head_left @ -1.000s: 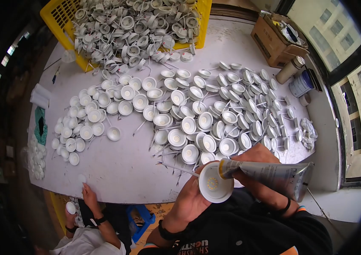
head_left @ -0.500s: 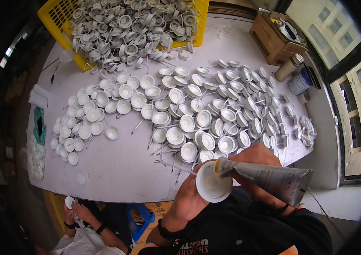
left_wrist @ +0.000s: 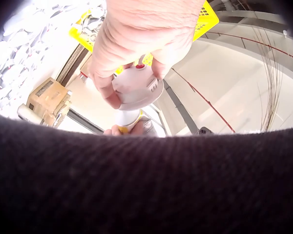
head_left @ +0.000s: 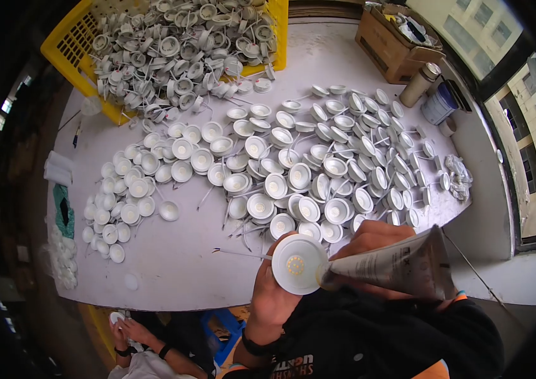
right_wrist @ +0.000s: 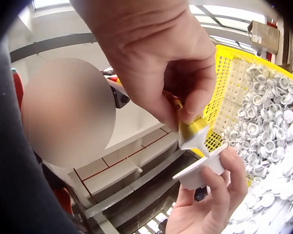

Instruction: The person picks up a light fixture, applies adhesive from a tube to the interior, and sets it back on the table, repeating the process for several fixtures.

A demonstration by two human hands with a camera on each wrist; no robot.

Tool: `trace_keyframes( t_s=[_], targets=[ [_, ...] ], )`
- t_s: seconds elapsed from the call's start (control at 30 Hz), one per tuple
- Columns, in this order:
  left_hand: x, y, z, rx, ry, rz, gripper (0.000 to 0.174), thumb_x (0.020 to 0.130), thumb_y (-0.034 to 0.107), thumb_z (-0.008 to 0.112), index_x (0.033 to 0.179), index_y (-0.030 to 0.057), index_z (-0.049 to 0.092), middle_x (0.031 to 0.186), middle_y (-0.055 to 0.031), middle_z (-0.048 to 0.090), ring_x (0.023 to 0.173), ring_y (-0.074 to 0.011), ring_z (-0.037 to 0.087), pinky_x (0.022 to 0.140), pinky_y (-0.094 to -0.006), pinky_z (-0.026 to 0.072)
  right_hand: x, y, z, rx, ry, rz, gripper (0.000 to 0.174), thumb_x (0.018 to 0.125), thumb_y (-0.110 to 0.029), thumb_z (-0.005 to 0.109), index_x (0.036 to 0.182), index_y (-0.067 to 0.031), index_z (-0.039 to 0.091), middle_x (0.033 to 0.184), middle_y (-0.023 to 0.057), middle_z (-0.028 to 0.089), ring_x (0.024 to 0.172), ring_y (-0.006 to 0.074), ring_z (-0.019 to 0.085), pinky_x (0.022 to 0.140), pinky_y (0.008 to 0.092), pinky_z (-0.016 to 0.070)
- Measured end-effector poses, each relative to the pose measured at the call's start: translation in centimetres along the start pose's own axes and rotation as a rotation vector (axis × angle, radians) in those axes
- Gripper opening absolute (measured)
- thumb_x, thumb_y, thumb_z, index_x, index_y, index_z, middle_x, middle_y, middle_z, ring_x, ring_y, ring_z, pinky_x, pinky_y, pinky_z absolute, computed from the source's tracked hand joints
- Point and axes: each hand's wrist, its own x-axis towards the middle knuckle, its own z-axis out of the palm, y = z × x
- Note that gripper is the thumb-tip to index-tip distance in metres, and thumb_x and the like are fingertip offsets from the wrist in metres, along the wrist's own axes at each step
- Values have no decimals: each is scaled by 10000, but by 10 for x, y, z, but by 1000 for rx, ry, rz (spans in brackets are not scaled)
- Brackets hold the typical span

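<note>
A white round LED downlight (head_left: 297, 264) with a ring of small yellow LED chips is gripped at its side by my left hand (head_left: 272, 304), its open face up. One thin cable sticks out to the left. In the left wrist view, the thumb and fingers hold the downlight's back (left_wrist: 136, 87) around its edge. My right hand (head_left: 372, 239) grips a crumpled silver tube (head_left: 394, 268) near its yellow neck. In the right wrist view, the tube's white nozzle (right_wrist: 201, 146) points down right at the downlight's rim (right_wrist: 188, 171).
Many more downlights (head_left: 275, 186) cover the table (head_left: 173, 265). A yellow crate (head_left: 280, 38) heaped with white housings stands at the back. At the right are a cardboard box (head_left: 389, 47), a thermos (head_left: 418, 85) and a tub (head_left: 438, 106). Another person's hands (head_left: 130, 333) work at lower left.
The downlight and tube have shifted left and slightly up in the head view, and the nozzle has gone from over the downlight to its right rim. The other person's hands have come together.
</note>
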Motion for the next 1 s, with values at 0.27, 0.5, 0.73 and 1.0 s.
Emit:
trace_keyframes(
  t_s=[0.27,0.5,0.73,1.0],
  targets=[
    [2,-10,-16,-78,-136,-37,539,838,368,353,1261,65,211,1249,-114,322,1144,-265,329,926,-439,283,23,15,26,25,176,-188,144,709,-102,608,849,-84,582,778,39,566,662,192,524,576,279,417],
    [1,-3,-13,-20,-21,-14,543,848,356,308,1265,28,195,1278,-120,283,1167,-285,298,943,-452,259,26,19,27,33,206,-61,101,729,-102,579,821,-63,567,772,30,564,622,186,511,552,284,408],
    [-6,35,-126,174,461,203,490,856,380,313,1173,8,340,1119,-167,438,1023,-267,450,816,-412,405,13,33,49,604,405,330,249,696,-129,600,860,-10,455,652,60,494,507,105,490,407,204,393],
    [-38,94,-296,897,1202,156,482,792,402,453,1035,-15,459,909,-111,542,806,-230,530,674,-337,436,23,35,56,535,365,364,227,687,-110,595,838,-8,459,655,67,486,494,115,491,400,204,389]
  ],
)
